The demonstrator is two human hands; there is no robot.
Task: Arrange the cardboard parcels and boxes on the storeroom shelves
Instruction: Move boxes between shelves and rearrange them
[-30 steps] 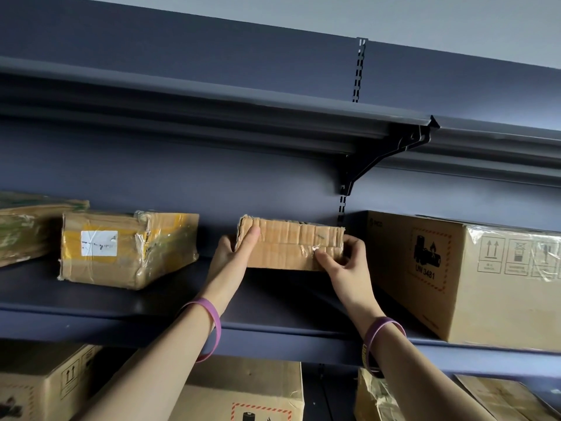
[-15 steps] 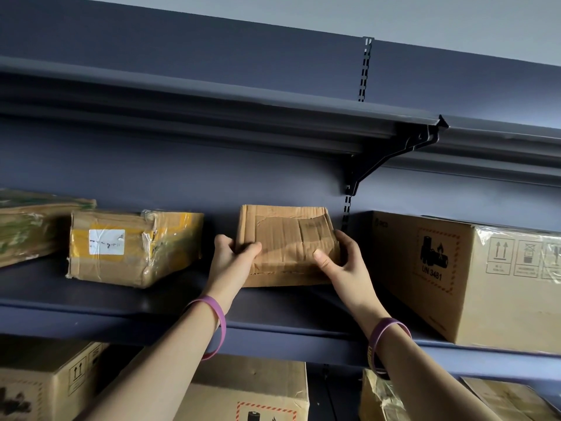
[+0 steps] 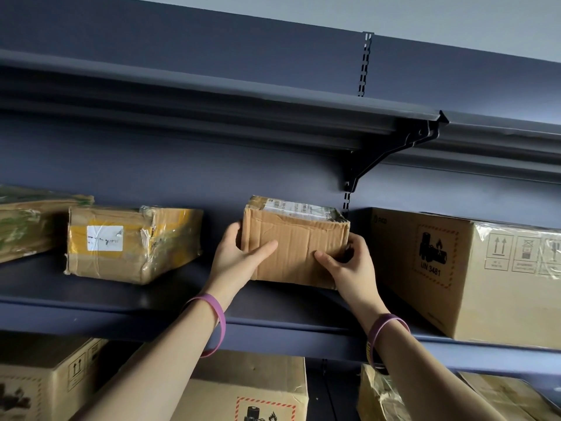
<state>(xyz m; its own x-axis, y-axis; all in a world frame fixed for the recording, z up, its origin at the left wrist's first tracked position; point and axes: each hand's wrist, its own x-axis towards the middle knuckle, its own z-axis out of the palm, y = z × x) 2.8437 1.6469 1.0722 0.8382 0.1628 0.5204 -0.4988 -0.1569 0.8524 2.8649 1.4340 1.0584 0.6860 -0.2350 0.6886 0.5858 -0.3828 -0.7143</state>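
Our left hand reaches up with the forearm rising toward 1 o'clock. Its thumb lies flat across the front of the parcel and its fingers curl round the parcel's left side. Our right hand comes up toward 11 o'clock, thumb pressed on the front face and fingers wrapped round the lower right corner. Each wrist carries a purple band.

Gripped between both hands, the parcel sits mid-shelf with a label on top. We cannot tell whether its base rests on the shelf.

At its 9 o'clock, apart, lies a yellow-taped parcel. At 3 o'clock, just beside our right hand, stands a big box marked UN 3481. A bracket is at 1 o'clock, and more boxes are at 6 o'clock on the level below.
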